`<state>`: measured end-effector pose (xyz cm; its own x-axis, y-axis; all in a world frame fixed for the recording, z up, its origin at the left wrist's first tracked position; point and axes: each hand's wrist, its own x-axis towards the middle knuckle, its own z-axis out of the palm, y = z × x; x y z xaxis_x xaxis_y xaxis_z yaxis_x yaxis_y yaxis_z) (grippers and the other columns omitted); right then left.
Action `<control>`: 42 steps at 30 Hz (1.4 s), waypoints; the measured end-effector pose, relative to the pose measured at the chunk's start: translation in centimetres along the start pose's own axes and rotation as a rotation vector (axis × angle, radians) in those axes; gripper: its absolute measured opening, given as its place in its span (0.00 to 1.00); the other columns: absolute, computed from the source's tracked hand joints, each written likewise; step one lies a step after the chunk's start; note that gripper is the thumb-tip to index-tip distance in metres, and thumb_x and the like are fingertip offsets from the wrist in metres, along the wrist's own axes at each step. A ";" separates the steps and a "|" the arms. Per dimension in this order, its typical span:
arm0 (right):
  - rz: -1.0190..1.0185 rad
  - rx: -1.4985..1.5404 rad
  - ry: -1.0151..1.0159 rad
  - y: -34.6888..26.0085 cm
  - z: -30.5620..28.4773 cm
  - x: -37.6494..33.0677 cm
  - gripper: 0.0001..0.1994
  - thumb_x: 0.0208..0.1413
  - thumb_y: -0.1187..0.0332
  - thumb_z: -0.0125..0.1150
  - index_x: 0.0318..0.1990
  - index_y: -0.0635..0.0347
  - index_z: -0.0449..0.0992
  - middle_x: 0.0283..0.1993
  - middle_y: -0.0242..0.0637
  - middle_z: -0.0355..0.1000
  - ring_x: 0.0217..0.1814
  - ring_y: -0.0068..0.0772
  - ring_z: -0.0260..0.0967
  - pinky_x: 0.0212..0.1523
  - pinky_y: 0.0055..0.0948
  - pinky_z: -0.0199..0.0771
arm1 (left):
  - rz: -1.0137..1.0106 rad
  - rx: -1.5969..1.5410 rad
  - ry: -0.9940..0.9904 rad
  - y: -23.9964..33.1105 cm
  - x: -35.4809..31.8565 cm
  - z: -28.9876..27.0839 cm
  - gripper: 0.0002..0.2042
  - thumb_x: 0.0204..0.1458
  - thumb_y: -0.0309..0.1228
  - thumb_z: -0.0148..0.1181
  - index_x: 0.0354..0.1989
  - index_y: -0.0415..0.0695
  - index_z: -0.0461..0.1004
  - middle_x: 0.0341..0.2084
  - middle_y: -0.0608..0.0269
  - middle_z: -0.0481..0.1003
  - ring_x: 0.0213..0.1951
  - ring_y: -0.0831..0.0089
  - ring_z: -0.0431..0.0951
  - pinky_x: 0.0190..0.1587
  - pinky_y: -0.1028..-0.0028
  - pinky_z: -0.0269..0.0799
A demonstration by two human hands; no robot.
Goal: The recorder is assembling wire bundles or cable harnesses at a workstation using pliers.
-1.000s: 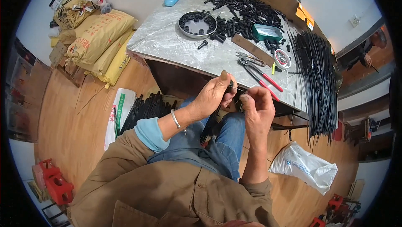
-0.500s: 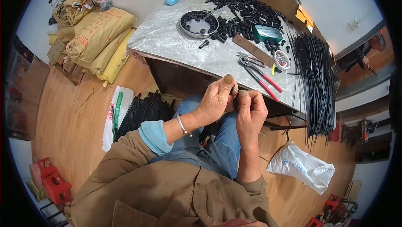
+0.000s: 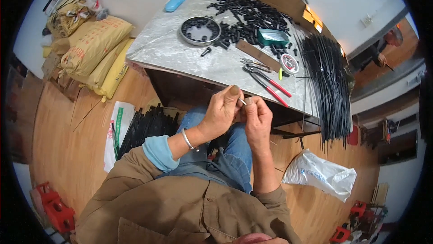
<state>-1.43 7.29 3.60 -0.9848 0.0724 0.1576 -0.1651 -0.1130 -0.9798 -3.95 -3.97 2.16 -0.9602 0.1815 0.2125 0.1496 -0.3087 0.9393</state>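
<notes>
Close together over my lap, just off the table's front edge, both hands are closed in a pinch. My left hand (image 3: 220,113), with a silver bangle at the wrist, has its thumb up and its fingers curled. Facing it, my right hand (image 3: 258,120) presses thumb and finger together. A small thin whitish piece (image 3: 242,101) shows between the two thumbs, too small to name. The fingers hide whatever else they hold. Nearest to the hands on the table lie pliers with red handles (image 3: 270,86) and a slimmer metal tool (image 3: 255,65).
Black plastic-looking pieces (image 3: 252,12) are heaped on the grey table (image 3: 162,41), beside a round tin (image 3: 200,41), a green box (image 3: 273,37) and a small white dish (image 3: 289,63). Long black rods (image 3: 322,86) overhang the right edge. A white sack (image 3: 320,174) lies on the floor. Another person (image 3: 383,48) is at far right.
The whole view has shifted, with the table sliding left and slightly up. My hands stay together; the pale piece between the thumbs shows more plainly now, and a dark bit by my left fingers is less visible.
</notes>
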 end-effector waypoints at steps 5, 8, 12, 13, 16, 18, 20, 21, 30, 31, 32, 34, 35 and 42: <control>-0.075 -0.239 -0.008 -1.1 -1.6 0.3 0.12 0.62 0.65 0.54 0.28 0.61 0.68 0.22 0.22 0.61 0.24 0.13 0.54 0.24 0.16 0.56 | -0.001 0.073 -0.060 -0.3 -0.3 -0.3 0.27 0.58 0.58 0.38 0.29 0.43 0.65 0.18 0.73 0.60 0.20 0.87 0.59 0.21 0.85 0.57; -0.135 -0.432 -0.068 -1.6 -2.7 0.7 0.13 0.62 0.63 0.54 0.28 0.61 0.68 0.22 0.23 0.62 0.23 0.14 0.55 0.25 0.17 0.57 | 0.093 0.112 -0.025 -0.2 -0.2 0.5 0.29 0.60 0.57 0.37 0.24 0.40 0.63 0.13 0.68 0.61 0.17 0.82 0.61 0.19 0.78 0.58; 0.162 0.019 -0.189 -0.6 -3.4 0.4 0.14 0.62 0.60 0.52 0.28 0.60 0.69 0.21 0.27 0.64 0.22 0.17 0.58 0.24 0.18 0.58 | 0.112 0.103 -0.100 0.7 -0.5 0.9 0.29 0.59 0.57 0.38 0.24 0.40 0.63 0.13 0.68 0.62 0.17 0.83 0.62 0.18 0.79 0.58; 0.168 0.012 -0.196 -0.7 -3.4 0.1 0.14 0.62 0.60 0.52 0.28 0.60 0.69 0.21 0.27 0.64 0.22 0.17 0.59 0.24 0.18 0.58 | 0.084 0.089 -0.134 0.9 -0.8 0.7 0.29 0.57 0.59 0.39 0.26 0.41 0.63 0.15 0.70 0.61 0.18 0.84 0.61 0.20 0.81 0.58; 0.163 -0.032 -0.257 -0.7 -4.7 0.7 0.14 0.62 0.61 0.51 0.28 0.60 0.69 0.21 0.27 0.64 0.22 0.17 0.59 0.24 0.18 0.59 | 0.017 0.037 -0.178 0.6 -0.8 0.4 0.29 0.55 0.61 0.40 0.29 0.41 0.64 0.16 0.72 0.60 0.19 0.86 0.59 0.21 0.83 0.57; 0.062 -0.217 -0.185 -1.3 -5.5 2.3 0.12 0.62 0.64 0.49 0.28 0.60 0.69 0.21 0.27 0.64 0.21 0.18 0.59 0.24 0.20 0.60 | -0.015 -0.002 -0.179 0.5 -0.7 0.4 0.29 0.54 0.61 0.41 0.30 0.41 0.64 0.16 0.72 0.59 0.18 0.86 0.58 0.21 0.83 0.56; -0.192 -0.679 0.131 -0.5 -7.6 5.5 0.12 0.58 0.65 0.54 0.25 0.63 0.70 0.18 0.31 0.65 0.22 0.20 0.62 0.23 0.24 0.62 | 0.034 0.041 -0.165 0.4 -0.7 1.0 0.31 0.54 0.63 0.39 0.32 0.41 0.65 0.16 0.73 0.57 0.19 0.86 0.56 0.21 0.83 0.53; -0.363 -0.915 0.236 0.3 -8.9 7.0 0.11 0.55 0.65 0.58 0.25 0.64 0.72 0.16 0.37 0.66 0.21 0.27 0.65 0.25 0.29 0.64 | 0.035 0.038 -0.172 0.6 -0.7 1.4 0.31 0.54 0.63 0.39 0.32 0.41 0.65 0.16 0.73 0.57 0.19 0.86 0.56 0.21 0.83 0.53; -0.524 -1.460 -0.043 4.5 -11.9 10.4 0.11 0.43 0.61 0.67 0.29 0.56 0.73 0.36 0.37 0.69 0.43 0.42 0.64 0.43 0.40 0.61 | 0.118 0.085 -0.072 0.7 -0.2 0.8 0.25 0.63 0.52 0.37 0.34 0.40 0.70 0.14 0.73 0.57 0.19 0.85 0.55 0.21 0.80 0.51; -0.583 -1.433 -0.050 4.6 -11.8 10.5 0.11 0.42 0.62 0.67 0.28 0.57 0.72 0.35 0.38 0.68 0.41 0.43 0.64 0.41 0.40 0.61 | 0.114 0.093 -0.056 0.5 -0.2 0.6 0.25 0.63 0.52 0.37 0.34 0.40 0.70 0.14 0.73 0.57 0.19 0.85 0.55 0.21 0.80 0.51; -0.622 -1.429 -0.055 4.8 -12.1 10.7 0.11 0.43 0.63 0.66 0.27 0.58 0.71 0.33 0.39 0.67 0.40 0.45 0.63 0.40 0.40 0.61 | 0.105 0.103 -0.032 0.2 0.1 0.6 0.26 0.63 0.52 0.36 0.34 0.39 0.69 0.14 0.74 0.56 0.19 0.86 0.54 0.21 0.82 0.51; -0.667 -1.437 -0.046 5.3 -12.3 11.0 0.12 0.42 0.63 0.65 0.24 0.59 0.69 0.31 0.40 0.66 0.38 0.45 0.63 0.38 0.41 0.62 | 0.091 0.123 0.015 0.0 0.4 0.5 0.27 0.62 0.53 0.35 0.34 0.39 0.68 0.14 0.75 0.56 0.19 0.86 0.53 0.21 0.83 0.50; -0.683 -1.399 -0.067 5.3 -12.4 11.1 0.11 0.43 0.65 0.65 0.24 0.60 0.68 0.31 0.42 0.65 0.37 0.47 0.63 0.38 0.42 0.63 | 0.085 0.096 0.021 0.0 0.6 0.4 0.27 0.62 0.53 0.36 0.34 0.39 0.68 0.14 0.75 0.56 0.19 0.86 0.53 0.21 0.83 0.50; -0.497 -1.061 0.120 3.0 -12.1 9.0 0.09 0.55 0.68 0.57 0.30 0.64 0.66 0.30 0.40 0.67 0.31 0.38 0.67 0.31 0.31 0.67 | 0.073 0.106 0.041 0.0 1.1 0.2 0.28 0.62 0.55 0.34 0.31 0.38 0.68 0.14 0.76 0.52 0.18 0.87 0.50 0.20 0.82 0.47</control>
<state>-10.14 19.58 0.62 -0.8040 -0.0246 0.5941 -0.3468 0.8310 -0.4350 -4.95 -3.55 2.49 -0.9545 0.1230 0.2717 0.2409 -0.2192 0.9455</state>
